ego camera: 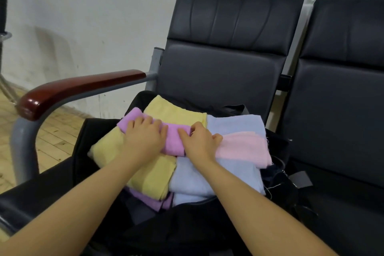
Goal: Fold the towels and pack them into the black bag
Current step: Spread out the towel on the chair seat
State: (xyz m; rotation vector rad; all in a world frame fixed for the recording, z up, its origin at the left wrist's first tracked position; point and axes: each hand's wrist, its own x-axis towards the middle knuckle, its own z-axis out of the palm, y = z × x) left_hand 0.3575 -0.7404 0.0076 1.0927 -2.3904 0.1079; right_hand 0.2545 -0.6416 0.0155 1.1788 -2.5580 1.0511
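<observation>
Both your forearms come in from the bottom edge, reaching over the near rim of the black bag (187, 233), which sits open on the seat of the chair (224, 64)

A stack of folded towels fills the bag's mouth: at the near edge a purple one (153, 200) peeks out from under the yellow towel (153, 174) on the left, blue towel (193, 178) just beside it on the right, the two touching along a seam

Your left hand (143, 137) lies on the purple towel (174, 141) that sits on top of the stack, fingers bent down over its far edge – whether the grip is closed round the cloth or just pressing, can't tell

Your right hand (199, 139) is at the same towel's right end, fingers curled in and pinching the cloth, thumb out toward the pink towel (245, 147), which lies just right of it on the blue

More yellow and blue show beyond the hands, toward the backrest

Wood-topped armrest (68, 91) on the left, second chair (340, 89) on the right, wood floor (52, 139) and white wall (93, 27) behind
</observation>
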